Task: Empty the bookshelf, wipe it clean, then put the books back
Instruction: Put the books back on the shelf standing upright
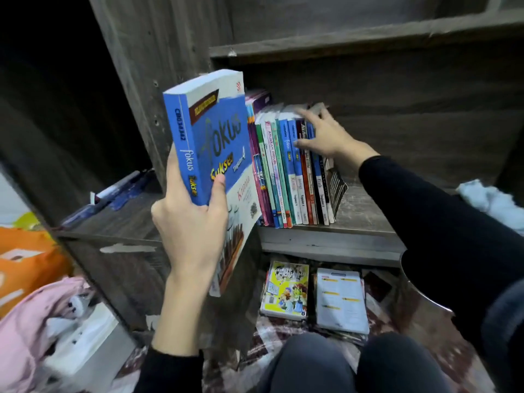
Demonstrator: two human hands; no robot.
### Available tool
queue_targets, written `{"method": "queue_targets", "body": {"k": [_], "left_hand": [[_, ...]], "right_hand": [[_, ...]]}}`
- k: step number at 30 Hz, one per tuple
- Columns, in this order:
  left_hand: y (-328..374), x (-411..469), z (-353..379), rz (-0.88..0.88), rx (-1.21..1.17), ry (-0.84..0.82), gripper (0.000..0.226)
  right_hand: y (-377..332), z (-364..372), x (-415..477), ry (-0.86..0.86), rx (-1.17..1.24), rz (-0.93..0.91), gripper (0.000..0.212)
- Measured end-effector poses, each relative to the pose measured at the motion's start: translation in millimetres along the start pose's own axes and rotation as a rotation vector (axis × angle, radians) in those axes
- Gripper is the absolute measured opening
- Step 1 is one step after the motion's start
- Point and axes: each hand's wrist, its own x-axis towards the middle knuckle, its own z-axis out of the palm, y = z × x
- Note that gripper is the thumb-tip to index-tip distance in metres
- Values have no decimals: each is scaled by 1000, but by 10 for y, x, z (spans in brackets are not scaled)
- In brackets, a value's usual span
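Two grips are in view, both mine. My left grip (192, 222) is closed round the lower part of a thick blue Fokus book (209, 131), with the thumb across the front cover and the fingers wrapped behind the spine. I hold the book upright in the air with a slight tilt, just left of the row of books (283, 171), and from this view it covers the row's leftmost spines.

My right grip (326, 134) is spread and holds nothing. Its fingers lie over the top edges at the right end of the row and the thumb rests against the spines. That area is blurred, so I cannot tell whether it presses or only touches.

The row stands upright on a shelf board (365, 219) of the bookshelf (158, 52), spines outward, and the last volume at its right end is splayed. Well to the right of the row lies a pale blue cloth (493, 199).

Below the row, a yellow comic (286, 290) and a white booklet (340, 299) lie flat side by side on the floor. Far left of the row and lower are an orange bag (25, 256) and a pink cloth (34, 307).
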Motion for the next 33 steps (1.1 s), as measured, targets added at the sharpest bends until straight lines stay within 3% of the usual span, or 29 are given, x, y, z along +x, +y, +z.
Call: {"method": "queue_targets", "body": {"k": [8,18,33], "left_hand": [[-45,-37,-10,-7,-105,-15,49],[88,-25,380,46,-230,-68,50],[275,60,1255,89,-103,-90,56]], "right_hand": [[39,89,-36,87,-30,-69,51],[327,60,-169,396,-30,-100,33],[583,-51,-258,432,30,-108,34]]}}
